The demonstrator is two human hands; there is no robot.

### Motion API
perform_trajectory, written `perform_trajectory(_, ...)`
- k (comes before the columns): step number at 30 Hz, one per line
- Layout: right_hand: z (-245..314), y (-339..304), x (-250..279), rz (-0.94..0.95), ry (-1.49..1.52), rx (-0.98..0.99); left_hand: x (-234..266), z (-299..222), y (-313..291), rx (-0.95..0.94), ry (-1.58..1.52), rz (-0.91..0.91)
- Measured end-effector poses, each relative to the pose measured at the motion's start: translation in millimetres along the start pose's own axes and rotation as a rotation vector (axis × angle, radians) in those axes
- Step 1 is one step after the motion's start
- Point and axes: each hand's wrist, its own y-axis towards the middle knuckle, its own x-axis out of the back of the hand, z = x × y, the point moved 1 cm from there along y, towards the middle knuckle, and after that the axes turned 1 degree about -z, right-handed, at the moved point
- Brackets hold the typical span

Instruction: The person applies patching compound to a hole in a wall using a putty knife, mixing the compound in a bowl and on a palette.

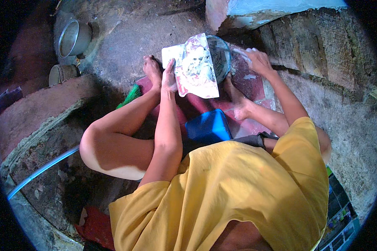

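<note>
Before the half-hidden basin (pixel 229 58), white-smeared sheet (pixel 198 69) in left hand's (pixel 169 76) grip; right hand (pixel 258 61) blurred, opening and hold unclear.

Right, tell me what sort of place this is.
Probably a household work corner, perhaps a basic kitchen or yard: a metal pot, a stained bare floor and a weathered wall suggest it.

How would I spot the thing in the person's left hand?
Start from the yellow shirt and follow the left forearm to the left hand. It holds a flat sheet bearing lumpy whitish stuff; straight edges and corners set it apart from the round, blue-rimmed container beside it.
</note>
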Motion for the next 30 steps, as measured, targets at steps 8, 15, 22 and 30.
perform_trajectory(8,11.1,7.6,1.1,0.196,-0.023,-0.037,5.1,-3.2,-1.0,0.064,-0.008,0.027)
perform_trajectory(15,12.7,6.1,8.6,-0.040,0.030,-0.134,2.9,5.1,-7.7,0.045,-0.027,0.085)
perform_trajectory(22,19.4,-4.3,-26.0,0.209,-0.047,-0.266,21.3,12.8,-9.6,0.062,-0.087,0.073)
perform_trajectory(30,39.8,-39.6,-49.0,0.277,0.447,-0.395,28.5,28.5,-15.6,0.013,-0.140,0.146)
